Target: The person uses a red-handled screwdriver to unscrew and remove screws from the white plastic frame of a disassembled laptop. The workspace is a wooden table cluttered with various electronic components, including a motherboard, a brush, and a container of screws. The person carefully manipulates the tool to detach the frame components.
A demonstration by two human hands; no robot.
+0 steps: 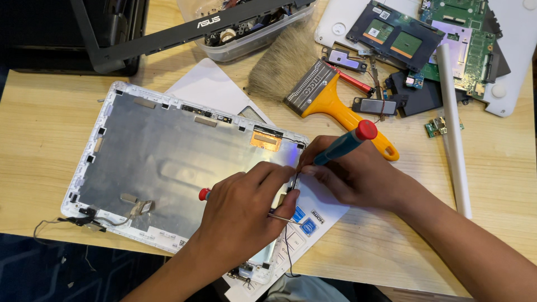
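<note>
Work piece: a white plastic laptop lid shell [140, 162] with a grey metallic inner lining lies open-side up on the pale wooden table [39, 128], on the near left.
Right hand: the right hand [358, 179] grips a teal-handled screwdriver with a red cap [344, 144], its tip hidden between the fingers at the shell's right edge.
Left hand: the left hand [246, 215] is closed around a small red-ended tool [205, 194]; a thin metal shaft shows at its right side, and I cannot tell whether both belong to one tool.
Meeting point: both hands crowd the shell's right edge, just beside an orange copper-foil patch [265, 140].
Risk, slip: I judge the tip could skate off and gouge the lining, because the fingers hide its seat.
Risk, cable: the thin black wire [288, 246] under the left hand could snag or tear if the shell shifts.
Risk, left corner: the loose grey cables [84, 221] overhang the table's near edge and could catch.
Count, hands: two.
Count, screwdrivers: one clearly, plus the red-ended tool.
Count, brushes: one yellow-handled paintbrush [319, 95], far centre.
Count, circuit boards: one large green board [464, 39] far right, one small green piece [435, 127] below it.
Count, white rods: one [454, 134], right.
Count, parts tubs: one clear plastic tub [251, 33], far centre.
</note>
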